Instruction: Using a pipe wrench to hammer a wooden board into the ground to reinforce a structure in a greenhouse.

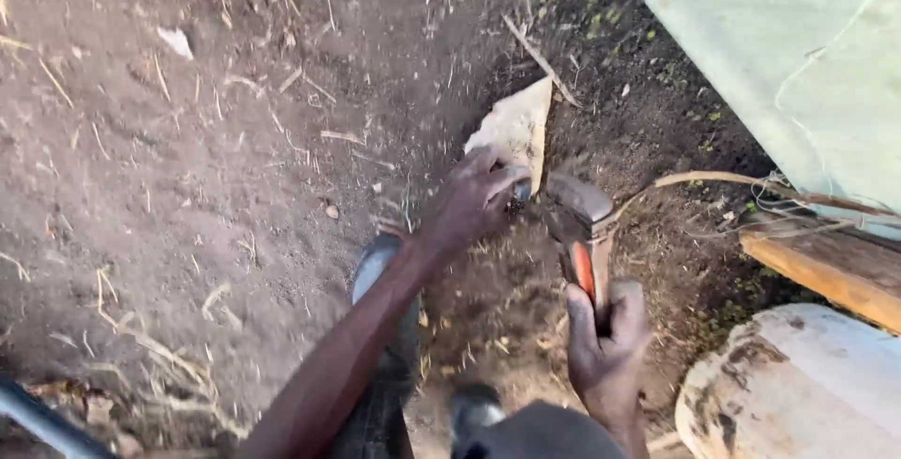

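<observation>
Tool with orange handle and worn metal head (579, 224), clamped in right hand (605, 337), near right, head down on brown soil (188, 187). Left hand (472, 201), fingers curled on pale flat stone shard (516, 126) just beyond. Hands apart.

Orange-handled hoe (584, 234) with muddy blade down on soil, pale flat stone (516, 127) just beside it

Bare soil (188, 187), pale wall (798, 55)
</observation>
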